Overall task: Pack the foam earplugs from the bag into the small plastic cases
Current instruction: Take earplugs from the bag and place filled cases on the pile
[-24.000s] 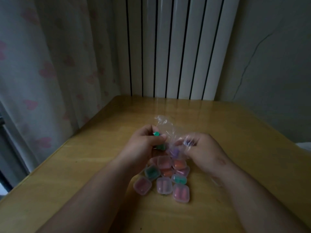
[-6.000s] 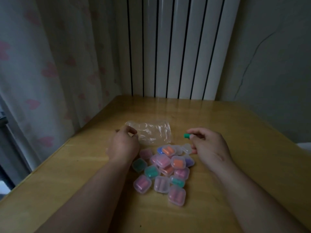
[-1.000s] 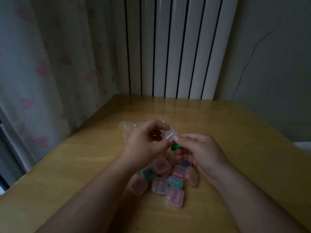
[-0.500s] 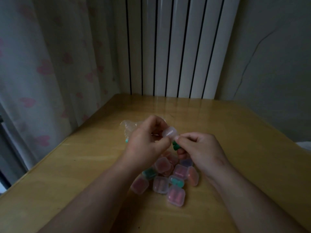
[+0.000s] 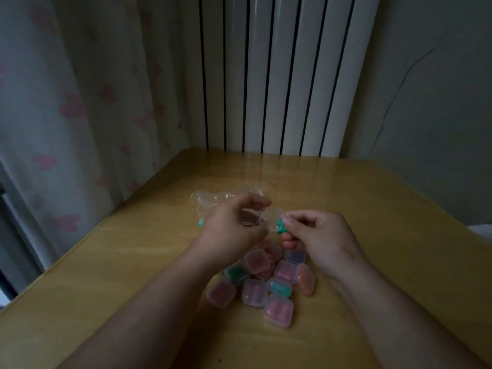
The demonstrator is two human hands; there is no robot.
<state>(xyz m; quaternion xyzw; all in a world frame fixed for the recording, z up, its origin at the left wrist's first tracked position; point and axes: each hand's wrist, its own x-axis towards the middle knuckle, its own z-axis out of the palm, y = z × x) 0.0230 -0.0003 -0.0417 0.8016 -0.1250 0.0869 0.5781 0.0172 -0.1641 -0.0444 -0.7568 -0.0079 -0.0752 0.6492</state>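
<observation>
Head: right hand (image 5: 323, 237) pinch on earplug (image 5: 281, 227)

No text, label, brand, number or sign can be read on the cases (image 5: 278, 310), bag (image 5: 210, 202), table (image 5: 372, 209), curtain (image 5: 80, 102) or radiator (image 5: 279, 75).
</observation>
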